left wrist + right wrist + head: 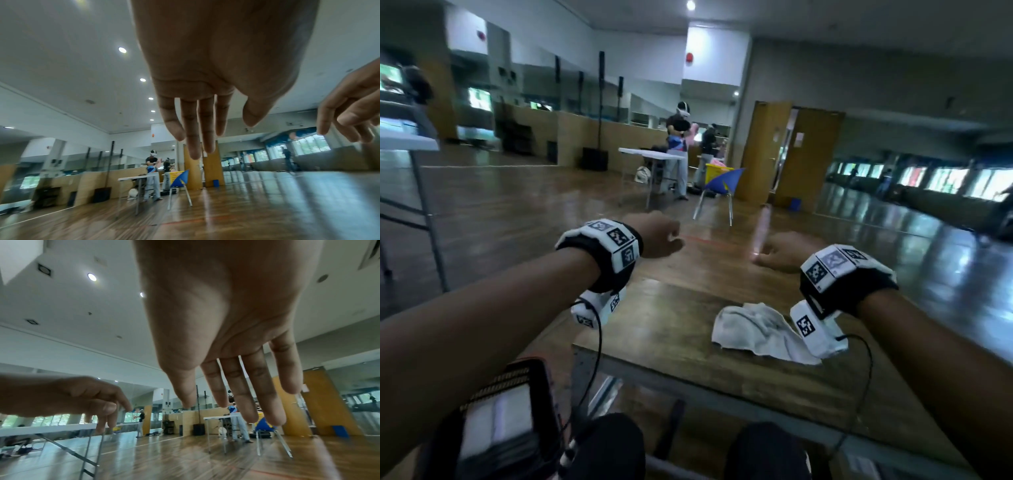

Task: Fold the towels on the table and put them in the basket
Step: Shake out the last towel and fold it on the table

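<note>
A crumpled white towel (755,330) lies on the wooden table (681,349), under my right wrist and nearer me than either hand. Both hands hover in the air above the table's far part, palms down, holding nothing. My left hand (659,236) has its fingers straight and relaxed (195,133). My right hand (777,253) is the same, fingers hanging loose (238,395). Neither hand touches the towel. At my lower left a dark basket (500,411) shows a white cloth inside it; it is blurred.
The table's near edge (688,387) runs in front of my knees. A folding table (400,144) stands at the left. Across the wooden floor are another white table (650,156), a blue chair (722,185) and people standing.
</note>
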Motion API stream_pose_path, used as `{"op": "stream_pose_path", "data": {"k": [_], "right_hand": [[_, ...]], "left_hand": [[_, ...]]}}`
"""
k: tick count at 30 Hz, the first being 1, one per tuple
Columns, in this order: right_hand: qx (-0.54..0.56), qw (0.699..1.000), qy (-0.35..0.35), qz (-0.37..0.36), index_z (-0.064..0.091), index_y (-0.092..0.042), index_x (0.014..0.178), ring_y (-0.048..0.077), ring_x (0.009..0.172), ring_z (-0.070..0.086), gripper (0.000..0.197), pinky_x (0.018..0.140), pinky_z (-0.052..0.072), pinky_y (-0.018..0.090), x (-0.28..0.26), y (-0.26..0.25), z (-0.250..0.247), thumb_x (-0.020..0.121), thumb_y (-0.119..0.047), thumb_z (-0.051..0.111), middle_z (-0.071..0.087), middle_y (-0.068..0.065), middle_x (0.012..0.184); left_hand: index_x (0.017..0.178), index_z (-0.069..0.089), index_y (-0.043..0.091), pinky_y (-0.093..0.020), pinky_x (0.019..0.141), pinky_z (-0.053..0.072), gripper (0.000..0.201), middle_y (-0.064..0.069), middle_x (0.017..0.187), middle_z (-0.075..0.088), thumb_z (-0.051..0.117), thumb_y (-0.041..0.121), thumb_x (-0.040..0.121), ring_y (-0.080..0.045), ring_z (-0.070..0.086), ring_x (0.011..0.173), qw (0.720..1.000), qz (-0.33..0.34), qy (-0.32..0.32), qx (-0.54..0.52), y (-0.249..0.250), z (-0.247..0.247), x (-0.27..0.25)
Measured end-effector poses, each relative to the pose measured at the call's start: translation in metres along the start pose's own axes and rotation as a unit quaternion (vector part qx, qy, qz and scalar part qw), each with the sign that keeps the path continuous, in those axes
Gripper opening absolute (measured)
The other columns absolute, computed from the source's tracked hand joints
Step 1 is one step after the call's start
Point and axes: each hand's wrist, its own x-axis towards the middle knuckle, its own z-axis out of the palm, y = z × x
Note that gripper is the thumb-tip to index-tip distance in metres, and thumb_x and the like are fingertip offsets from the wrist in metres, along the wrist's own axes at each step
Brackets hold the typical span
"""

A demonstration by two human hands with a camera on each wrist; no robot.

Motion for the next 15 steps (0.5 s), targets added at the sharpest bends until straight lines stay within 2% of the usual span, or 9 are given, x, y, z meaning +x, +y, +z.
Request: {"op": "stream_pose_path", "data": {"k": [2,3,6,8,12,15], "right_hand": [[-0.002,1.000,-0.010,0.021,0.064,-0.003,0.112,0.025,0.101,0.060,0.048,0.073,0.041,0.028,-0.010,0.026,0.010,0.092,-0.044,0.051,0.065,0.013,0.114],[0.000,0.999,-0.016,0.032,0.064,-0.004,0.111,0.026,0.101,0.060,0.046,0.075,0.044,0.029,-0.013,0.038,0.017,0.092,-0.045,0.051,0.065,0.012,0.114],[0.010,0.997,-0.038,0.065,0.067,-0.007,0.109,0.026,0.103,0.060,0.044,0.081,0.047,0.032,-0.016,0.071,0.046,0.092,-0.045,0.051,0.066,0.010,0.115],[0.013,0.995,-0.063,0.078,0.069,-0.006,0.106,0.029,0.103,0.062,0.045,0.083,0.049,0.035,-0.010,0.088,0.070,0.092,-0.044,0.050,0.068,0.012,0.113],[0.048,0.985,-0.138,0.089,0.067,-0.001,0.105,0.033,0.102,0.061,0.046,0.072,0.042,0.031,0.010,0.118,0.129,0.093,-0.041,0.048,0.067,0.018,0.110],[0.094,0.971,-0.200,0.089,0.066,-0.001,0.109,0.030,0.101,0.062,0.049,0.079,0.044,0.031,0.025,0.134,0.183,0.094,-0.043,0.047,0.067,0.017,0.109]], "left_hand": [[0.120,0.049,0.014,-0.036,0.083,0.045,0.042,-0.014,0.115,0.060,0.047,0.043,0.091,-0.032,0.057,0.102,0.999,0.043,-0.001,-0.016,0.028,0.015,0.014],[0.123,0.048,0.013,-0.034,0.082,0.042,0.043,-0.013,0.115,0.060,0.049,0.042,0.091,-0.030,0.056,0.104,0.998,0.065,-0.002,-0.024,0.041,0.024,0.021],[0.122,0.051,0.017,-0.030,0.079,0.041,0.043,-0.006,0.110,0.064,0.048,0.046,0.090,-0.027,0.057,0.103,0.993,0.120,-0.007,-0.016,0.077,0.056,0.036],[0.121,0.052,0.018,-0.027,0.077,0.036,0.041,-0.006,0.112,0.063,0.046,0.045,0.091,-0.026,0.057,0.104,0.989,0.139,-0.042,-0.007,0.097,0.082,0.045],[0.124,0.053,0.019,-0.026,0.074,0.034,0.044,-0.003,0.122,0.060,0.041,0.048,0.094,-0.024,0.056,0.107,0.976,0.177,-0.129,0.007,0.127,0.140,0.067],[0.122,0.056,0.012,-0.019,0.074,0.034,0.042,-0.004,0.123,0.060,0.042,0.042,0.096,-0.024,0.056,0.109,0.961,0.205,-0.185,-0.003,0.140,0.195,0.082]]}}
